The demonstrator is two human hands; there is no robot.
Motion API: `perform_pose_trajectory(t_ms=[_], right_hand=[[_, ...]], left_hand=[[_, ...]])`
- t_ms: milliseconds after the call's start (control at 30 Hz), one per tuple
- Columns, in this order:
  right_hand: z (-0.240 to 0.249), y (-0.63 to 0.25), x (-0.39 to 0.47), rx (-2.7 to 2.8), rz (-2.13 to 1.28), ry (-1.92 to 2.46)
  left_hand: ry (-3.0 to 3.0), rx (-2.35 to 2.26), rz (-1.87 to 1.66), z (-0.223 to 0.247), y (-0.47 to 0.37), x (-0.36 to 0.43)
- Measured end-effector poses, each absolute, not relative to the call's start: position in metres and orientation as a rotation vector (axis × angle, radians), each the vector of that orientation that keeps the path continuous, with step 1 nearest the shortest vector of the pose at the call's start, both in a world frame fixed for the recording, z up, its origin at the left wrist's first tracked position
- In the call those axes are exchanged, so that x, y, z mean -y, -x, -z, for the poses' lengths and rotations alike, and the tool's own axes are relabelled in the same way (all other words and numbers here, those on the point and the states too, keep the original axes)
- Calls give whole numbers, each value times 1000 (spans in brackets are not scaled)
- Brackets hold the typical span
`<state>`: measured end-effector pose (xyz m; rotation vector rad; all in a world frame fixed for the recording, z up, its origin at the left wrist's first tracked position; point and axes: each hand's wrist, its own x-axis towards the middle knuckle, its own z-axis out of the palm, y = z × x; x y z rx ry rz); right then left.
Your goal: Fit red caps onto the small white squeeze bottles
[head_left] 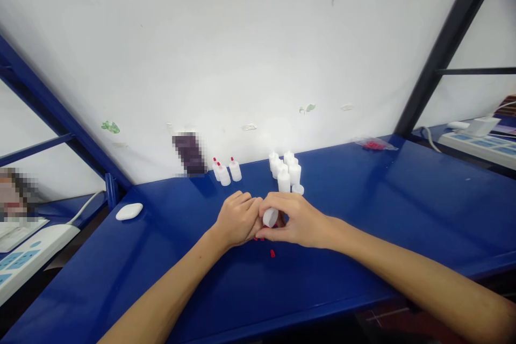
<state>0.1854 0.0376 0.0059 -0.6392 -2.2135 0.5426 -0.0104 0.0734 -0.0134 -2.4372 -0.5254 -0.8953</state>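
My right hand [296,219] grips a small white bottle [270,217], tilted so that its round base faces me. Pressed against it, my left hand [239,219] is closed at the bottle's far end; whatever its fingers hold is hidden. Beneath the hands lie a few small red caps [262,239], partly covered, and a single red cap [273,253] sits nearer to me. Beyond my right hand stand several white bottles [284,180] without red caps, with one white bottle [298,189] low beside them. Three bottles with red tips [223,176] stand upright at the back left.
A blue table [355,199] runs up to a white wall. On its left lies a white rounded object [129,211]. A clear bag of red pieces [374,144] rests at the back right. Power strips [38,252] and slanted frame bars [447,43] flank the table.
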Motion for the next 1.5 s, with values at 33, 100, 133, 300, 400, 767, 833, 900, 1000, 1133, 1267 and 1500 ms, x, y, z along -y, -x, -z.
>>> perform_pose_trajectory(t_ms=[33, 100, 133, 300, 400, 767, 833, 900, 1000, 1133, 1267, 1500], right_hand=[[-6, -185, -37, 2211, -544, 641], [-4, -183, -38, 2208, -496, 643], [-3, -182, -38, 2209, -455, 643], [1, -182, -41, 2081, -92, 625], [-11, -198, -45, 2027, 101, 699], [-33, -253, -75, 2349, 6, 1459], [-28, -253, -76, 2367, -46, 1468], [-24, -251, -77, 2378, -74, 1468], [-21, -251, -78, 2396, -86, 1466], [-20, -253, -79, 2411, -87, 1455], [-21, -254, -78, 2431, -93, 1493], [-19, -249, -78, 2480, -32, 1613]], left_hand=[[2433, 539, 899, 14, 9, -73], [2403, 602, 892, 13, 8, -72], [2387, 638, 876, 13, 7, -72], [2310, 1047, 896, 4, 27, -83], [2396, 1236, 809, 0, 50, -91], [2918, 1058, 522, 13, 47, -84], [2935, 1063, 545, 11, 47, -82], [2955, 1048, 575, 9, 47, -81], [2977, 1000, 653, 7, 44, -77], [2988, 925, 674, 8, 36, -72], [2962, 880, 626, 11, 30, -70], [2944, 862, 632, 16, 28, -72]])
